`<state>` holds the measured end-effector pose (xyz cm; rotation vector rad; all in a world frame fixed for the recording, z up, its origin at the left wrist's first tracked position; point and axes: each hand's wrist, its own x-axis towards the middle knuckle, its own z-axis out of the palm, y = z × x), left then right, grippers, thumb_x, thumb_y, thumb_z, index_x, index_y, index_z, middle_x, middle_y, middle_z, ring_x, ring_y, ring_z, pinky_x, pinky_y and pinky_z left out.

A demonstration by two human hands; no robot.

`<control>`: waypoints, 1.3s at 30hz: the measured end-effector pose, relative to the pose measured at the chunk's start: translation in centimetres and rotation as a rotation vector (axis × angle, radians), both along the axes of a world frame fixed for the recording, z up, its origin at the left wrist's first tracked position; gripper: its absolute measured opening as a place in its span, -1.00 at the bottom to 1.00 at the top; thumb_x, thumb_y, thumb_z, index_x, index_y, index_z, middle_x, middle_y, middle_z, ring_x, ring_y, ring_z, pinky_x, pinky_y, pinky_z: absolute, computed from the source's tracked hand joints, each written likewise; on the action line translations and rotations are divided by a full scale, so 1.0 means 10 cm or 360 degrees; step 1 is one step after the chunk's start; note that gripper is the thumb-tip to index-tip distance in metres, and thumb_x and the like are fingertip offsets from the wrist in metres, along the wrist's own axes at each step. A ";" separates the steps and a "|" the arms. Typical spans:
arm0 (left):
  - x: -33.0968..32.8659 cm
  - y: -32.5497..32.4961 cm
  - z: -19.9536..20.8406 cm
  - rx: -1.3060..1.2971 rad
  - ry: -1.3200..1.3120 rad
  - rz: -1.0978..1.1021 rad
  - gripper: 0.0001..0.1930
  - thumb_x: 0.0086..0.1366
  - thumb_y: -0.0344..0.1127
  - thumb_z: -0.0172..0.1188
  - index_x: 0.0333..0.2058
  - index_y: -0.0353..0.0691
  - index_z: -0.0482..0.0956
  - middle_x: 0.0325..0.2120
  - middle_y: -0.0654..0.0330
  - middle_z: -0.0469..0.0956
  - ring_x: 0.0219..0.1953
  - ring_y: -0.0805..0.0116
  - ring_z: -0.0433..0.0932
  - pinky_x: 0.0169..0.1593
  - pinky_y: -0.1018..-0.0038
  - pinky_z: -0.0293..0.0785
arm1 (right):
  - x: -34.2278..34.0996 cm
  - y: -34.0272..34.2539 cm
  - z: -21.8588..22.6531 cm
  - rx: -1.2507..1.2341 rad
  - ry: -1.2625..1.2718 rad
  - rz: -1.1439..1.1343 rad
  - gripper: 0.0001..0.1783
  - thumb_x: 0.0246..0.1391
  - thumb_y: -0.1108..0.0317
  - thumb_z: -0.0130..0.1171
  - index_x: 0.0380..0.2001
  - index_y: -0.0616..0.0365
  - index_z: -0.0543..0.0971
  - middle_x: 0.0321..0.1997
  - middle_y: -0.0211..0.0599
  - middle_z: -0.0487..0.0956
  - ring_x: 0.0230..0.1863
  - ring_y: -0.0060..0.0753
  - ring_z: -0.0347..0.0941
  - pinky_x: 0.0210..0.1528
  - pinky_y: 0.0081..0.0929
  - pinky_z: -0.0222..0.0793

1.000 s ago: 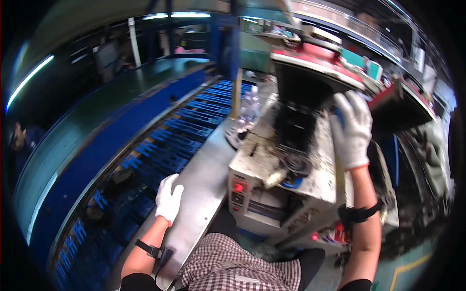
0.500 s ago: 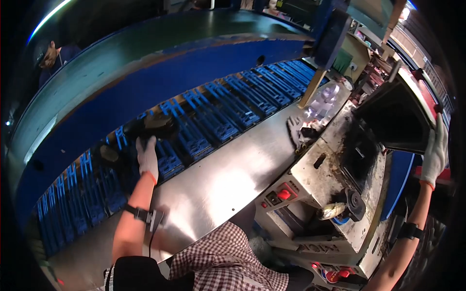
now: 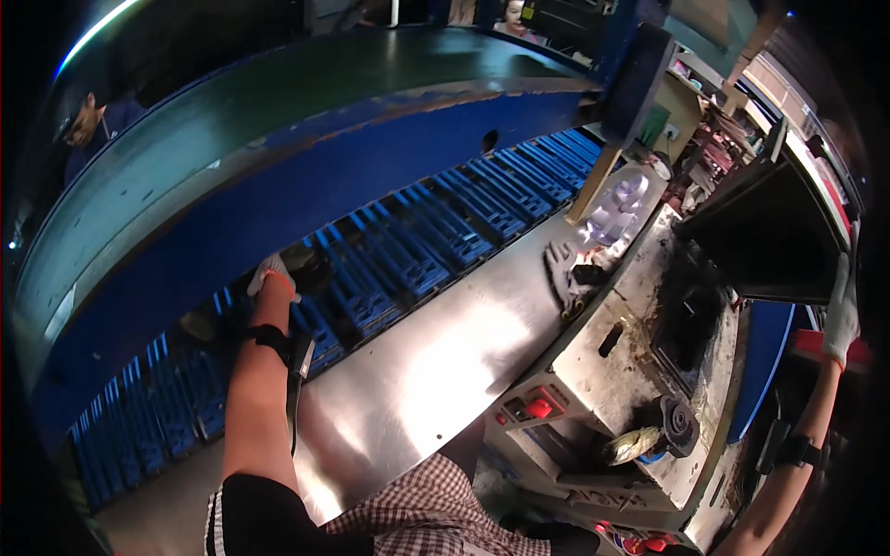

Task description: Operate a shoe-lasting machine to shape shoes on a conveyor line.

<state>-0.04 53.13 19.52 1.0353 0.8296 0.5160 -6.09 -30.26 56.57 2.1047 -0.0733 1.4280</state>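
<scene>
My left hand (image 3: 272, 277), in a pale glove with an orange cuff, reaches under the blue beam over the slatted blue rack (image 3: 371, 296). It is beside a dark, shoe-like thing (image 3: 311, 267). Its fingers are bent and partly hidden, so a hold cannot be made out. A second dark thing with a beige top (image 3: 197, 324) lies to the left on the rack. At the far right my right hand (image 3: 842, 310), gloved too, grips the edge of the raised black lid (image 3: 769, 227) of a worn machine (image 3: 575, 361).
The blue beam (image 3: 278, 185) overhangs the rack. A shiny metal shelf (image 3: 445, 361) runs along its near side. A dark glove (image 3: 560, 273) and clear plastic (image 3: 619, 208) lie at the shelf's far end. A black round fixture (image 3: 680, 422) sits on the machine. Another person (image 3: 88, 130) stands far left.
My left hand has moved farther in under the beam, and its wrist has turned. My right hand has shifted slightly down along the lid's edge. The view has tilted a little.
</scene>
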 end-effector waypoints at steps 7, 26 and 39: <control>0.06 0.14 -0.25 -0.0228 0.0053 0.0129 -0.14 0.14 0.30 0.33 0.32 -0.03 0.39 0.31 0.07 0.41 0.29 -0.04 0.44 0.35 -0.32 0.15 | -0.10 0.21 0.09 -0.0124 -0.0177 0.0316 -0.52 0.51 0.11 -0.05 0.42 -0.29 0.42 0.40 -0.42 0.49 0.42 -0.35 0.38 0.53 -0.33 0.19; -1.24 -2.33 1.06 -0.0772 -0.0753 -0.1485 -0.28 0.24 0.02 0.19 0.24 -0.40 0.43 0.08 -0.15 0.60 0.05 -0.05 0.65 0.18 0.05 0.61 | -1.12 2.49 -1.14 0.1488 0.1560 0.1616 -0.26 0.29 0.03 0.19 0.42 0.17 0.34 0.39 0.06 0.39 0.42 0.05 0.32 0.48 -0.23 0.18; -0.53 -4.81 1.91 -0.0329 -0.0566 -0.2300 -0.72 0.42 -0.11 0.20 -0.05 -0.14 0.50 -0.10 0.23 0.58 0.04 0.34 0.54 0.22 0.25 0.43 | -0.96 1.59 -1.39 0.3869 0.1046 0.2069 -0.33 0.29 0.20 0.01 0.43 0.19 0.31 0.33 -0.05 0.51 0.29 -0.31 0.52 0.34 -0.26 0.47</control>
